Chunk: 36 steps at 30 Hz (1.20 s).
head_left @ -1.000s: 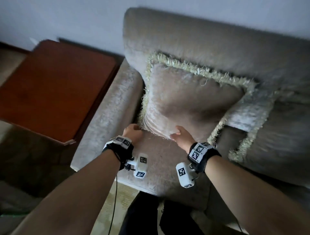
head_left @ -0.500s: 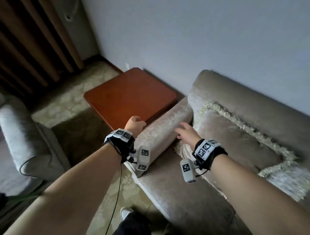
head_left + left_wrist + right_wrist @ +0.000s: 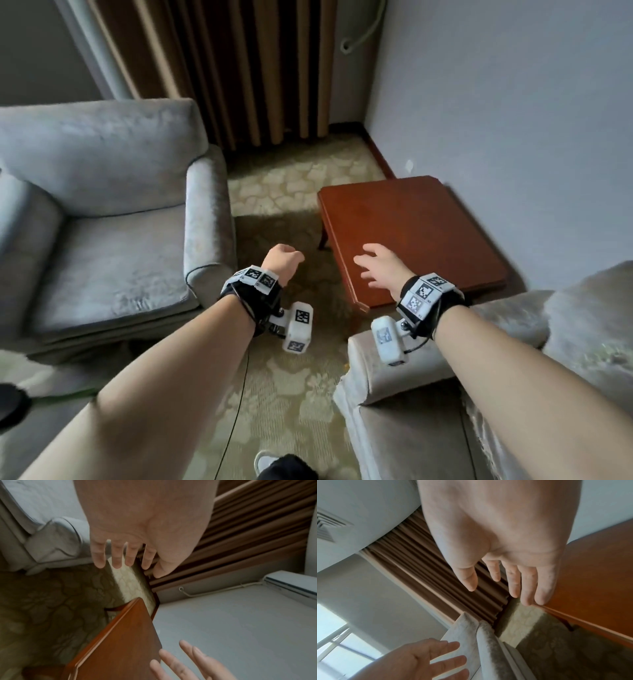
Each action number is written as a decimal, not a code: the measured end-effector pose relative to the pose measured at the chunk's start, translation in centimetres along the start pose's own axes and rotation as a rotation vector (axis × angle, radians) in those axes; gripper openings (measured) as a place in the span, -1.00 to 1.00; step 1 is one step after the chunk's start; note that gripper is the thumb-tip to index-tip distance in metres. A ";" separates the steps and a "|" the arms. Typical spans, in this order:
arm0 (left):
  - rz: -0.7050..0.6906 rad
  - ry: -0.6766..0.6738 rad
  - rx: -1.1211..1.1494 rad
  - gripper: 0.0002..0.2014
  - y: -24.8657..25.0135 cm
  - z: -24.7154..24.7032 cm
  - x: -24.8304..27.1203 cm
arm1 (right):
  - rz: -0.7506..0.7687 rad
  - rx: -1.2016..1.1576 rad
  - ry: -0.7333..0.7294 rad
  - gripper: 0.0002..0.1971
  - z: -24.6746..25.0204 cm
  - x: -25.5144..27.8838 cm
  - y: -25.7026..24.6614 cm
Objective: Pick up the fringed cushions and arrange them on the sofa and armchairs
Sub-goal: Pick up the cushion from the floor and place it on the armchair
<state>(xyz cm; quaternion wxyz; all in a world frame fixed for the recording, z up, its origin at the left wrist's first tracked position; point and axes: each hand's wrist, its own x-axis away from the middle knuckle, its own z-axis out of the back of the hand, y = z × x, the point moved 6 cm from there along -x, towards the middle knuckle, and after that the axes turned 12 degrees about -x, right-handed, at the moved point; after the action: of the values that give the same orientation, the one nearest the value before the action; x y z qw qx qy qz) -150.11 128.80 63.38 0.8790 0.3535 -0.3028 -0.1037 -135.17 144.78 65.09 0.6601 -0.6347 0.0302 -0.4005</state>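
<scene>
Both hands empty, mid-air: left hand fingers loosely curled, right hand fingers spread. Beige velvet sofa armrest under right wrist; fringed cushion edge barely visible, blurred. Beyond right: reddish-brown wooden side table. Left: grey upholstered armchair, seat bare.

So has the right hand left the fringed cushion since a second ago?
Yes. The right hand now hovers empty over the wooden side table, left of the sofa arm, instead of touching the cushion.

Armchair left, side table right.
</scene>
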 end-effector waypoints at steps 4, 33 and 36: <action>0.023 0.065 0.028 -0.70 -3.3 7.5 -2.2 | 0.031 0.057 -0.087 -0.45 -7.6 -3.2 -4.5; 0.753 0.627 0.514 -0.89 -43.9 42.1 -4.9 | 0.038 0.628 -0.969 -0.51 -70.2 -13.8 -12.2; 0.842 0.661 0.585 -0.89 -47.7 42.2 -3.8 | 0.022 0.708 -1.039 -0.50 -74.7 -12.8 -10.6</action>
<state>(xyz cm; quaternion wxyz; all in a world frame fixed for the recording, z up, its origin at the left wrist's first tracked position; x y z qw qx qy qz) -177.20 71.95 52.89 0.7583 0.4436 -0.1438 0.4555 -190.01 92.59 53.85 0.7630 -0.4889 -0.4225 -0.0188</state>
